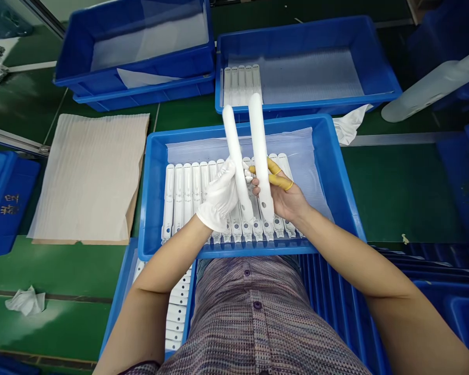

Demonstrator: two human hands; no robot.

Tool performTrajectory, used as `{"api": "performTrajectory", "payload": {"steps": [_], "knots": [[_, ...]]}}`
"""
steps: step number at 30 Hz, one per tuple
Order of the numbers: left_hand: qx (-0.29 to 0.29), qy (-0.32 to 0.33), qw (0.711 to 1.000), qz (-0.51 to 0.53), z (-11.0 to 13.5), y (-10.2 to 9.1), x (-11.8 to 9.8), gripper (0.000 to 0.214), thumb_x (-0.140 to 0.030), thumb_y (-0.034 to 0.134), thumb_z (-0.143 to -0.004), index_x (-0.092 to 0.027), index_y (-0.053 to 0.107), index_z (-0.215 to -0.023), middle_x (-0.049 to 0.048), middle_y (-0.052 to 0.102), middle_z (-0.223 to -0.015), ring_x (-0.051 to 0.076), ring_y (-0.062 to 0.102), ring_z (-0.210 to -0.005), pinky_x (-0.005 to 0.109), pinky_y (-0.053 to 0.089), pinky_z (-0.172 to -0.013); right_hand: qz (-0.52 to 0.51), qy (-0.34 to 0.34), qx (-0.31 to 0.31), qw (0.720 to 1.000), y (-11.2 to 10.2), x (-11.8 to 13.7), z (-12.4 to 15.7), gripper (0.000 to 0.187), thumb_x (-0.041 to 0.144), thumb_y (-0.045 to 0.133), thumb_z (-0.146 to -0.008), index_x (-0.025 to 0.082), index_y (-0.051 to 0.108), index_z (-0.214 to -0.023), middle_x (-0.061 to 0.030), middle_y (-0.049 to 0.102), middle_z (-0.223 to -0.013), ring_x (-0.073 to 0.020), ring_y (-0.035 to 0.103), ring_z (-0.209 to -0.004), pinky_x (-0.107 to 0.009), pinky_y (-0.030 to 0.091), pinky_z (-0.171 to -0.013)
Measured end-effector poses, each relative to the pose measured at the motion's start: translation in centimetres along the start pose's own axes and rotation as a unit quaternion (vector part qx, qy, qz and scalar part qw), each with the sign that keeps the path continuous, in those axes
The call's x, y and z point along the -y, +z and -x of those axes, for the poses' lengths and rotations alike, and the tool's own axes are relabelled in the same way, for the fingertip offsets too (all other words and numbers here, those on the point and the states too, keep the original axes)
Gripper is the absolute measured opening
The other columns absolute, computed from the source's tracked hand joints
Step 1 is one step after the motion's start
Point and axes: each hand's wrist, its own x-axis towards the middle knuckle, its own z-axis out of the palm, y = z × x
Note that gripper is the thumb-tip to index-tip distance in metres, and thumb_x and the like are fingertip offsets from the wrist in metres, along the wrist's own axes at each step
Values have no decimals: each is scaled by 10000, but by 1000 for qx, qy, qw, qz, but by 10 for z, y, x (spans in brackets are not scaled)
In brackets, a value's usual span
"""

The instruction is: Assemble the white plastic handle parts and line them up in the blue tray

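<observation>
My left hand (pixel 223 195), in a white glove, is closed around a long white plastic part (pixel 234 148) with a rounded top end. In my right hand (pixel 285 195), which wears yellow finger cots, is a second white plastic part (pixel 259 140) of similar shape, with a small hole near its lower end. Both parts tilt slightly, side by side and apart, over a blue tray (pixel 346 192). Beneath them a row of similar white parts (pixel 179 195) lies on a pale foam sheet (pixel 305 151). My hands hide the middle of that row.
Behind stands another blue tray (pixel 386 86) with several white parts (pixel 241 86). Stacked blue trays (pixel 78 57) are at back left. A stack of foam sheets (pixel 89 177) lies left. A translucent bottle (pixel 426 88) and crumpled white cloth (pixel 349 125) are at right. Below left, another tray (pixel 119 307) holds white parts.
</observation>
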Motion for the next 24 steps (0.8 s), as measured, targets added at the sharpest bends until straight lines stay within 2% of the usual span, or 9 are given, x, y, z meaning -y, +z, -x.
{"api": "performTrajectory", "payload": {"steps": [4,8,10,12,15,18,20,24], "knots": [[-7,13,1000,-3,-5,-3,4,195,-408,634,-994,-218,640,-1041,5,649,-790,137,648,-648,281,573,-608,54,-12,27,998,-5,-4,2,613,200,818,-730,351,638,-1296,7,677,-1204,-140,667,-927,-291,623,-810],[17,48,998,-31,-4,-7,5,260,-455,747,-896,-222,640,-936,-11,600,-744,120,578,-615,255,509,-544,145,-46,52,987,-10,-10,3,673,322,833,-776,378,594,-1403,-18,635,-1339,-178,672,-1064,-359,629,-922],[25,69,994,-78,-1,-8,3,288,-455,777,-863,-211,628,-834,-30,534,-660,94,488,-545,235,451,-513,216,-91,47,971,-13,-14,4,683,386,819,-808,381,567,-1443,-37,587,-1435,-220,644,-1184,-422,609,-996],[40,82,986,-138,2,-10,1,342,-476,754,-865,-196,607,-737,-38,473,-581,81,411,-491,236,398,-495,299,-166,27,939,-15,-19,5,632,415,790,-844,368,580,-1438,-56,556,-1464,-254,594,-1286,-468,573,-1061],[108,83,971,-195,3,-12,-2,453,-574,631,-902,-181,610,-677,-11,475,-521,104,443,-470,270,401,-516,416,-295,-13,860,-19,-26,6,485,354,706,-928,375,621,-1406,-72,568,-1357,-257,571,-1300,-500,528,-1111],[157,90,963,-199,1,-14,-4,497,-612,563,-908,-176,621,-678,23,530,-526,132,487,-467,297,410,-522,488,-376,-28,787,-23,-29,8,506,241,647,-967,429,595,-1433,-58,562,-1263,-240,585,-1250,-510,511,-1115],[159,90,963,-196,-1,-13,-4,501,-624,565,-897,-176,624,-680,22,534,-516,133,476,-445,300,390,-500,516,-396,-32,759,-24,-29,9,541,205,626,-974,437,568,-1459,-57,559,-1241,-238,593,-1227,-500,531,-1085],[156,95,962,-204,-1,-10,-3,529,-654,568,-881,-177,624,-660,23,539,-500,137,485,-440,306,397,-502,539,-415,-38,732,-23,-28,9,581,163,604,-972,433,544,-1483,-58,559,-1236,-233,610,-1187,-479,560,-1036]]}}
